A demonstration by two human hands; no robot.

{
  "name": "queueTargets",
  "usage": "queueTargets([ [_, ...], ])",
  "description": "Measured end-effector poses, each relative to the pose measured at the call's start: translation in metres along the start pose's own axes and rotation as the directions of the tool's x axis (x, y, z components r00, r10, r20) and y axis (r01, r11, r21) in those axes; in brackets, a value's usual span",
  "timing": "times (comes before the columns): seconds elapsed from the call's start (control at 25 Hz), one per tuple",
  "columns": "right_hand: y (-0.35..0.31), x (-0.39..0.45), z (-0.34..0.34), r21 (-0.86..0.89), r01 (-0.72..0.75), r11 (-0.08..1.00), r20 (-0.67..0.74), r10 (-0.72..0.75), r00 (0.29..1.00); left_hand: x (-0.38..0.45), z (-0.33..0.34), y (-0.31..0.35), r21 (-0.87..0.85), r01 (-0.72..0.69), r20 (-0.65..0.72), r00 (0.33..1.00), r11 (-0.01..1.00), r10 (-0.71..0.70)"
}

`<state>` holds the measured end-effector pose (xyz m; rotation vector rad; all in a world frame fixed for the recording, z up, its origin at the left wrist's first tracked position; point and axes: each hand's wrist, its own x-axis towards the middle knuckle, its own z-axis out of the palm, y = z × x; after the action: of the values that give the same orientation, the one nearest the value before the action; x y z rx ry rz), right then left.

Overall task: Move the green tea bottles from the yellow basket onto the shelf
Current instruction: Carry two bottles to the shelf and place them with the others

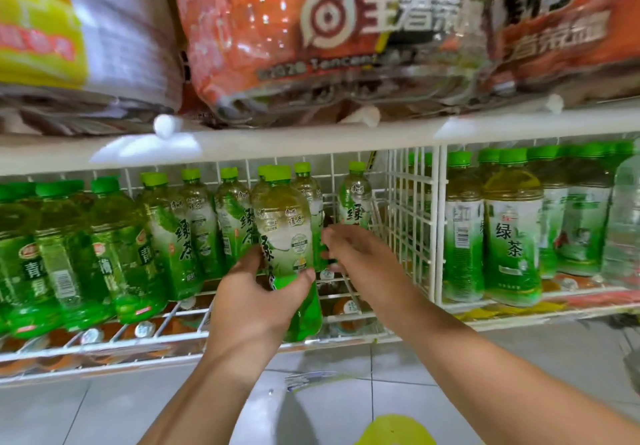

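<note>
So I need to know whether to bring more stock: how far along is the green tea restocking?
Done: several green tea bottles already stand in the wire shelf bay. In hand: the left hand holds one green tea bottle at the shelf front, not yet set down; the right hand reaches in beside it. Left: unclear, since only the rim of the yellow basket shows.

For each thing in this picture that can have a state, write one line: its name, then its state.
Left hand: grips the held bottle low down.
Held bottle: capped, full, upright at the wire shelf front.
Right hand: reaching in beside it, grasp unclear.
Shelf bottles: capped, standing.
Wire shelf: partly filled.
Yellow basket: only its edge shows.
</note>
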<state>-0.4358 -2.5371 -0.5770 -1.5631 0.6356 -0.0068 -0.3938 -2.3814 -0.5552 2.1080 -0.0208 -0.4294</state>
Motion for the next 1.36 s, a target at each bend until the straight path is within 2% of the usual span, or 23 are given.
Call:
queueTargets([
  [0.04,-0.007,-0.004,0.002,0.059,-0.016,0.998,0.088,0.011,0.996,-0.002,0.001,0.003,0.020,-0.011,-0.008,1.000,1.000,0.011],
  [0.12,-0.014,-0.007,0.009,0.021,-0.017,1.000,0.172,0.013,0.985,-0.001,0.006,0.003,0.094,-0.031,-0.023,0.999,0.995,0.033],
  [0.2,-0.012,-0.005,0.018,-0.082,-0.006,0.997,0.126,0.017,0.992,0.003,0.013,0.000,0.158,-0.099,-0.026,0.994,0.982,0.104],
  [0.32,-0.011,-0.002,0.015,-0.030,-0.027,0.999,0.053,0.029,0.998,0.006,0.010,-0.005,0.265,-0.229,0.086,0.973,0.937,0.214],
  [0.4,-0.011,-0.003,0.005,-0.048,-0.016,0.999,0.033,0.017,0.999,0.008,0.000,-0.009,0.415,-0.314,0.124,0.949,0.854,0.289],
  [0.52,-0.008,0.001,-0.007,-0.143,-0.031,0.989,-0.098,0.017,0.995,0.014,-0.014,-0.019,0.586,-0.376,0.077,0.908,0.718,0.413],
  [0.68,0.004,0.017,-0.015,-0.186,-0.112,0.976,-0.363,0.037,0.931,0.023,-0.020,-0.035,0.703,-0.332,0.065,0.911,0.629,0.408],
  [0.8,0.015,0.030,-0.017,-0.260,-0.144,0.955,-0.495,-0.004,0.869,0.025,-0.022,-0.041,0.737,-0.335,0.065,0.899,0.587,0.433],
  [0.92,0.019,0.046,-0.012,-0.307,-0.201,0.930,-0.559,-0.006,0.829,0.028,-0.021,-0.046,0.749,-0.343,0.072,0.892,0.566,0.446],
  [1.12,0.022,0.063,-0.014,-0.479,-0.260,0.838,-0.565,-0.068,0.822,0.032,-0.021,-0.053,0.764,-0.340,0.083,0.894,0.548,0.440],
  [1.28,0.023,0.068,-0.015,-0.546,-0.301,0.782,-0.581,-0.095,0.808,0.030,-0.021,-0.054,0.757,-0.341,0.084,0.897,0.558,0.433],
  [1.36,0.023,0.068,-0.012,-0.532,-0.300,0.792,-0.601,-0.104,0.792,0.029,-0.023,-0.054,0.759,-0.341,0.071,0.890,0.554,0.450],
])
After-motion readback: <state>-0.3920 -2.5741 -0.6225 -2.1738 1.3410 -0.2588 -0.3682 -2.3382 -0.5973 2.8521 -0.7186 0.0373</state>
